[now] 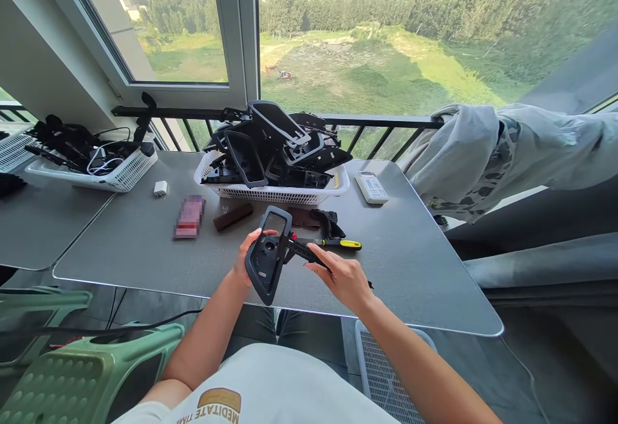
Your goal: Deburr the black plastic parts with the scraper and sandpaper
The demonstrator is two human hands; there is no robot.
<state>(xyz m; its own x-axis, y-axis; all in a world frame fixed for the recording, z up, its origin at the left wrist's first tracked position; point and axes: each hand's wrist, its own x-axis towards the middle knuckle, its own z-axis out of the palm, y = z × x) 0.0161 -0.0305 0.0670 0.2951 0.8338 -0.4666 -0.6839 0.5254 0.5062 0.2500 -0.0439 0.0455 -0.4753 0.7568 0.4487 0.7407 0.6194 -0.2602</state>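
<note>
My left hand (pixel 247 258) grips a black plastic frame part (pixel 268 263), which has a window-like opening at its upper end and a round hole lower down. The part is held tilted above the table's front area. Closed around a long black tool that looks like a caliper (pixel 305 251) is my right hand (pixel 344 277). The tool's far end meets the right edge of the part; whether it presses on it I cannot tell. A tool with a yellow-and-black handle (pixel 348 244) lies on the table just beyond my right hand.
A white basket (pixel 275 193) heaped with black plastic parts stands at the back. Nearby lie a dark brown bar (pixel 234 217), black crumpled material (pixel 329 223), a pink pack (pixel 189 217), a white adapter (pixel 160 188) and a white device (pixel 371 187). Another basket (pixel 130 173) stands left.
</note>
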